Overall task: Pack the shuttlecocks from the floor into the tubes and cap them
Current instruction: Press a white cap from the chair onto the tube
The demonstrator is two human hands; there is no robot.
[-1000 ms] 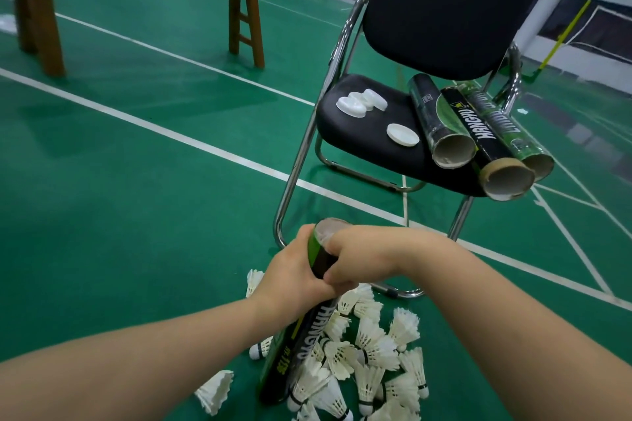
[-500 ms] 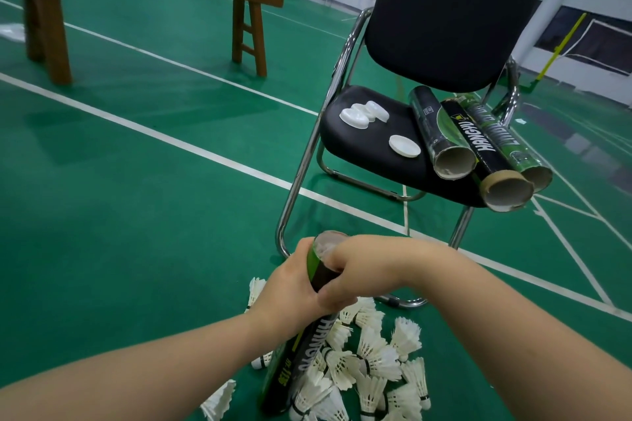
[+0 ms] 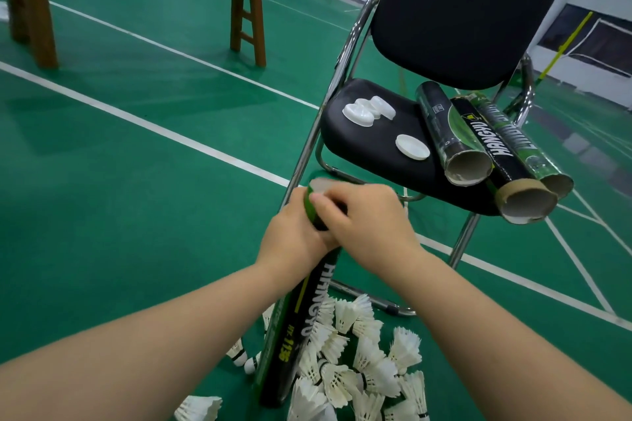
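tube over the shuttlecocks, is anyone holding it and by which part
The tube is held near its top end: the left hand wraps it just below the rim, and the right hand curls round the same spot.

Green floor (image 3: 136,215) — shuttlecocks (image 3: 359,369) heaped; chair seat (image 3: 369,143) — three tubes (image 3: 455,133), caps (image 3: 412,146).

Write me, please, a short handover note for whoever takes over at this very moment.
Left hand grips the tube just below its top; it stands tilted among the shuttlecocks on the floor.
Right hand curls over the top, where a pale cap shows.
Three tubes lie open-ended on the chair seat, loose caps beside them.
Done: one tube nearly capped, contents unseen.
Left: the floor pile, three tubes, their caps.
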